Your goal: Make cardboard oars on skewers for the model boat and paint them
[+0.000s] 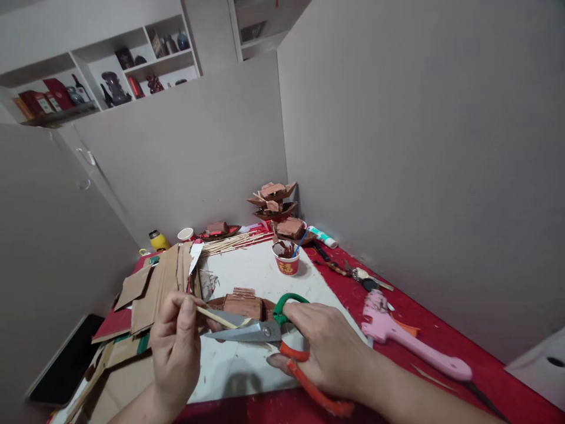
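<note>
Green and orange handles on the scissors, gripped in the right hand; blades parted. Left hand pinches a pale thin strip between thumb and fingers, its free end lying across the blades (whether either edge touches it, cannot tell). Brown model boat sits just beyond the blades on a white board. Farther back on the board: red-and-white paper cup with brown contents. Pink glue gun on the red table, right; cut cardboard, left.
</note>
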